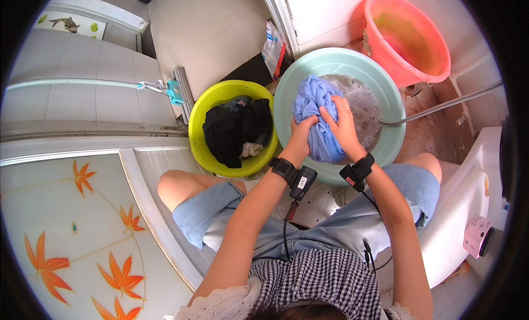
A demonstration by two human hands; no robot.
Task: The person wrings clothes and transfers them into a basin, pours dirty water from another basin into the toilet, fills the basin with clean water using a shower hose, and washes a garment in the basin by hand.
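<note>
A bundled blue cloth [316, 99] is held between my two hands over the left part of a pale green plastic basin [339, 57]. My left hand [302, 136] grips the bundle's lower left side. On its right side lies my right hand [341, 121], fingers spread over the folds and pressing on them. Sudsy greyish water [365, 109] fills the basin's bottom. A grey hose [444, 105] reaches over the right rim into the water. Close by on the left stands a yellow-green tub [197, 125] with black clothes [225, 132] and a small pale cloth [251, 149].
A pink bucket [374, 43] stands behind on the right. A squeeze mop [175, 92] lies at the left, near a plastic packet [272, 49]. White ceramic fixture [450, 216] at right; cables run from both wrist devices.
</note>
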